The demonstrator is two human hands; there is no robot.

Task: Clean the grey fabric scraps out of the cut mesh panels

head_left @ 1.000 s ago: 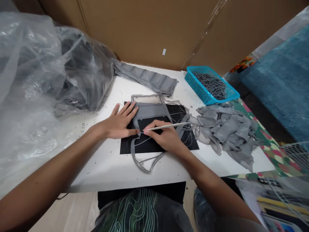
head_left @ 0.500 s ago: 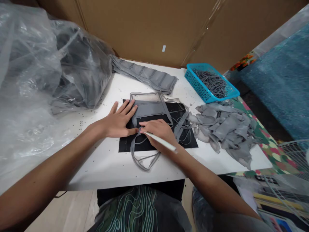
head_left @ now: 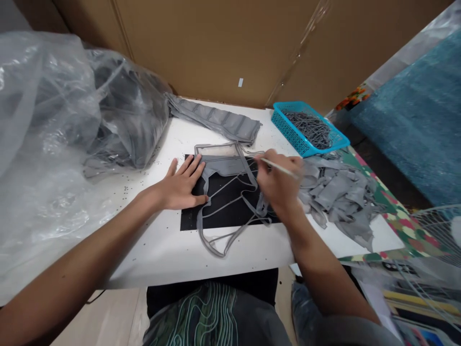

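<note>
A grey rubber sheet (head_left: 225, 166) with thin cut strips lies on a black mat (head_left: 230, 204) on the white table (head_left: 165, 250). My left hand (head_left: 182, 185) lies flat with fingers spread, pressing the sheet's left edge onto the mat. My right hand (head_left: 279, 182) is lifted over the mat's right side, closed around a thin pale stick (head_left: 279, 166) and pinching grey strips that hang from it. Loose strip loops (head_left: 219, 242) trail off the mat toward me.
A heap of grey scraps (head_left: 340, 194) lies right of the mat. A blue basket (head_left: 336, 139) of grey pieces stands at the back right. A folded grey strip (head_left: 216, 120) and a large plastic bag (head_left: 72, 120) of grey material fill the back and left. Cardboard walls stand behind.
My right hand has moved from the sheet's left edge up and to the right, pulling a strip away from the sheet. The stick now points up-left. My left hand stays pressed down.
</note>
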